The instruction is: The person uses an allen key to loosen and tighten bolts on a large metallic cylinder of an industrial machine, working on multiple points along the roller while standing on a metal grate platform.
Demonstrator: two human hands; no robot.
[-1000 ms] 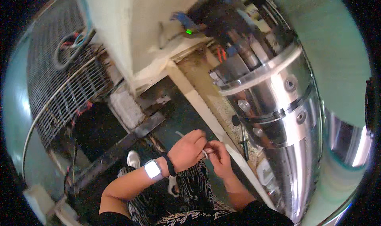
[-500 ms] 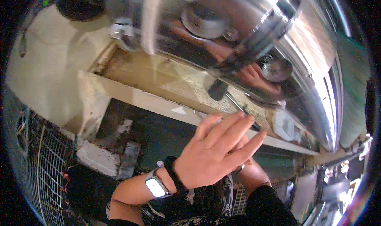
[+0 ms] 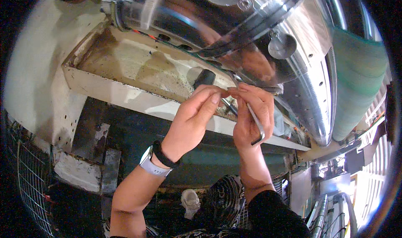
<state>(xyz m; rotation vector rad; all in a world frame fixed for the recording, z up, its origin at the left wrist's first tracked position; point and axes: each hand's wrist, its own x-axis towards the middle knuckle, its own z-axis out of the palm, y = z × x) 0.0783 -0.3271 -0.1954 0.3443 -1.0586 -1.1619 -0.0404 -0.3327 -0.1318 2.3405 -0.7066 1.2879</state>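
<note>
My right hand [image 3: 255, 116] is closed around an L-shaped hex key [image 3: 258, 127]; its short bent end points down beside the palm. My left hand [image 3: 190, 119], with a watch strap and a black band at the wrist, has thumb and fingers pinched together. The fingertips of both hands nearly meet, and whatever lies between the left ones is too small or hidden to name. Just beyond them a mallet with a black head [image 3: 205, 78] lies in a long cream metal trough [image 3: 121, 92], its handle partly behind my hands.
A large polished metal cylinder [image 3: 305, 79] with holes and round recesses curves over the trough, close above my hands. A green curved sheet [image 3: 360, 79] hangs at the right. Wire mesh [image 3: 31, 171] stands at the lower left. A dark recess lies under the trough.
My left hand has moved left, off the front of my right hand, and its spread fingers have closed into a pinch. My right hand and the hex key now show. The view has shifted.
</note>
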